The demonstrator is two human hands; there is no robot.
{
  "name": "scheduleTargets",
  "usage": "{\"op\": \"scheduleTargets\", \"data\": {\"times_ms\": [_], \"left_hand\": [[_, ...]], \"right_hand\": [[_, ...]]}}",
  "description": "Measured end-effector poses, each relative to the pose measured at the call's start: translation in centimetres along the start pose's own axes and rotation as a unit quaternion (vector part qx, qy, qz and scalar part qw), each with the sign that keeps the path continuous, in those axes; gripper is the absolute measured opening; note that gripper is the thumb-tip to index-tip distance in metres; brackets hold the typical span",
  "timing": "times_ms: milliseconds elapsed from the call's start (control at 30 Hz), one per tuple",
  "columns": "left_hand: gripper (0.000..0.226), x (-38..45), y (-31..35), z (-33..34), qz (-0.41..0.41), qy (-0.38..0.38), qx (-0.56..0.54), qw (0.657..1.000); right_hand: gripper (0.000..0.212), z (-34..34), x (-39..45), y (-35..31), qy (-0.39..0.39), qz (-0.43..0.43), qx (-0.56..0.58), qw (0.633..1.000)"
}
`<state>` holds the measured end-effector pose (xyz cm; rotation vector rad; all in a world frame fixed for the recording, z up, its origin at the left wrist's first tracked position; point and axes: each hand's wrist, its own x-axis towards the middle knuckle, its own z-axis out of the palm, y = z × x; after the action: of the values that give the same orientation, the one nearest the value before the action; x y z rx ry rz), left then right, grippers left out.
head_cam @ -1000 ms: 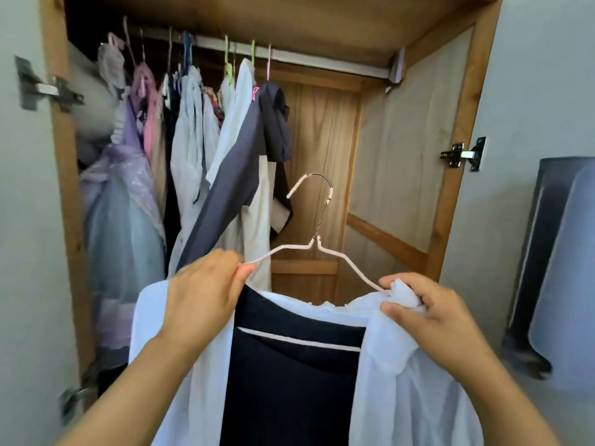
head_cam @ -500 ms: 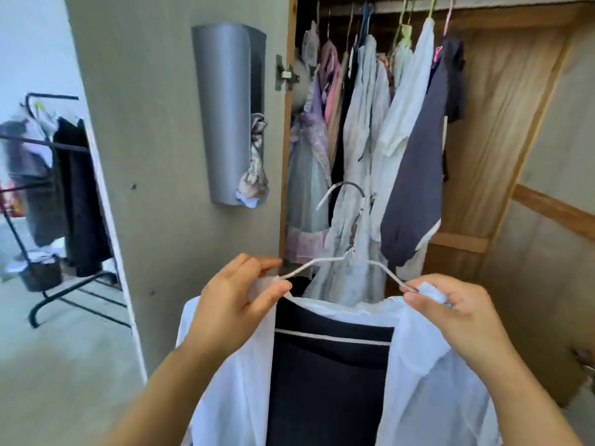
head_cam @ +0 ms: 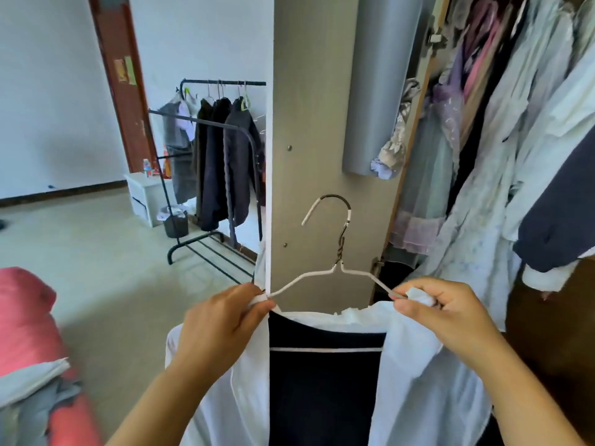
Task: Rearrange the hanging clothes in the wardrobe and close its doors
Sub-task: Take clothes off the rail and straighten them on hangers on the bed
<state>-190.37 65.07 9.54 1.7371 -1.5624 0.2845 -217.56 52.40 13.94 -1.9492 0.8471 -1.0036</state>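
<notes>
Both hands, left hand (head_cam: 222, 329) and right hand (head_cam: 450, 317), pinch the white shirt (head_cam: 418, 381) on its hanger (head_cam: 335, 272), hanging clothes (head_cam: 515, 140) waiting upper right.

A pale tiled floor (head_cam: 96, 252) is seen at the left. On it, a black clothes rack (head_cam: 206, 175) is stood on its base bars, and dark coats are hung from it. Beside the rack, 1 white cabinet (head_cam: 145, 197) and 1 dark bin (head_cam: 175, 222) are set on the floor, near the wall.
</notes>
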Motion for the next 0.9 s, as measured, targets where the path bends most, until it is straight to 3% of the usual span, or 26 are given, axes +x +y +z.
{"op": "scheduleTargets", "data": {"times_ms": [200, 367, 567, 667, 833, 900], "left_hand": [[0.033, -6.0, -0.3, -3.7, -0.104, 0.119, 0.103, 0.982], [0.023, -12.1, 0.3, -6.5, -0.174, 0.18, 0.173, 0.953], [0.038, -19.5, 0.9, -9.7, -0.317, 0.246, 0.275, 0.874], [0.029, -21.8, 1.0, -11.7, -0.355, 0.285, 0.297, 0.84], [0.031, -24.0, -1.3, -13.7, -0.39, 0.328, 0.355, 0.784], [0.036, -24.5, -3.1, -14.3, -0.407, 0.341, 0.375, 0.76]], "right_hand": [[0.031, 4.9, 2.2, -0.1, -0.154, -0.027, 0.031, 0.987], [0.056, 8.2, 3.1, 0.3, -0.349, -0.044, 0.048, 0.935], [0.056, 15.3, 4.4, -0.2, -0.472, -0.13, 0.096, 0.866], [0.054, 20.7, 5.0, -0.9, -0.481, -0.186, 0.077, 0.853], [0.009, 29.8, 5.6, -4.1, -0.416, -0.274, 0.045, 0.866], [0.024, 33.2, 6.4, -4.8, -0.426, -0.308, 0.044, 0.849]]}}
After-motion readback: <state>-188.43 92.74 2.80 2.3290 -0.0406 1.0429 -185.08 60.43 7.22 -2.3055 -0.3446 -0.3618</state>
